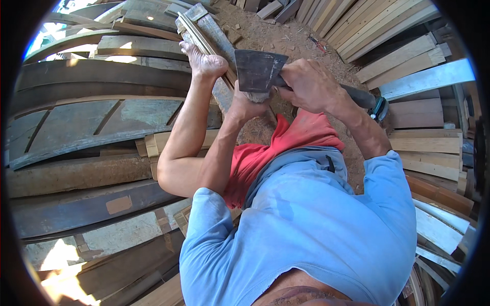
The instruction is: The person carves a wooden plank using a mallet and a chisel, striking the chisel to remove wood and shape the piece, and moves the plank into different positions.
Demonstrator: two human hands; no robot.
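Because a dark, broad-bladed hatchet (258, 71), clenched by its handle (280, 82) in the right hand (312, 85), partly covers the left hand (246, 108), what the left fingers close on cannot be told. Beyond them a bare foot (205, 63) rests beside thin wooden strips (195, 33), and planks (102, 75) lie stacked farther out.

Axe head (259, 70): dk grey. Shirt (306, 224): lt blue w/ 1 darker patch. Shorts (309, 133): red. Plank (84, 210): blue-grey w/ 1 tan patch.
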